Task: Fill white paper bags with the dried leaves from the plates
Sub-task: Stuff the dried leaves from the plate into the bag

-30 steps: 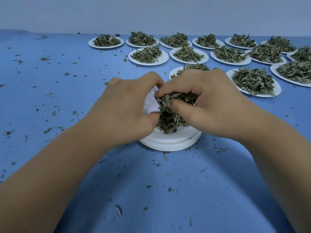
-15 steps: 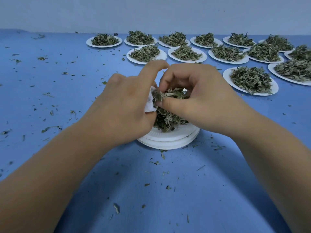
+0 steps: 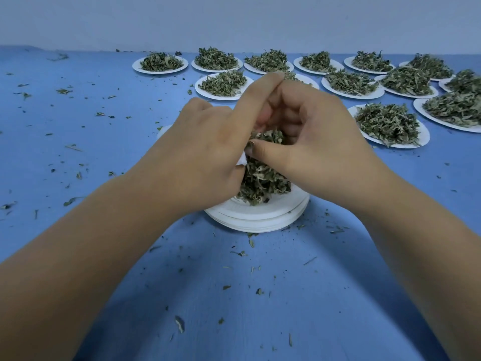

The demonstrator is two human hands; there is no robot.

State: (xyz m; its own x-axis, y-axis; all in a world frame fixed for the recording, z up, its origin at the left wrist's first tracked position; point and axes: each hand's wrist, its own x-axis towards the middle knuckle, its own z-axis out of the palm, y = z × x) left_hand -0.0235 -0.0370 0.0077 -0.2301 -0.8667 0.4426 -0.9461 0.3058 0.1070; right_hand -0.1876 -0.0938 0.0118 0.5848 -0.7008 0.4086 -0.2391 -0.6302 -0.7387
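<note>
Hands meet over the middle of the blue table [image 3: 78,131] in the head view, two of them, both bare. The left hand [image 3: 205,152] grips one white paper bag [image 3: 242,160], of which only a small corner shows between its palm and the other thumb; its forefinger is raised and touches the fingertips opposite. The right hand [image 3: 320,142] is curled around a clump of dried leaves [image 3: 263,178], thumb pressed into it at the bag's mouth. How full the bag is cannot be told, since both hands cover it.

Under the clump sits one stack of plates [image 3: 257,217] - several white rims show at its near edge, too tight to count. Loose leaves hang from the hands down onto the top plate.

Beyond the hands lie the filled plates [image 3: 389,125]. Thirteen can be counted: six in the far row by the wall [image 3: 234,19], five in the next row, and two nearer on the right. One of the middle row is mostly hidden behind the fingers, and those at the right edge are cut off by the frame.

Leaf crumbs [image 3: 179,323] are scattered over the cloth - too many to number.
</note>
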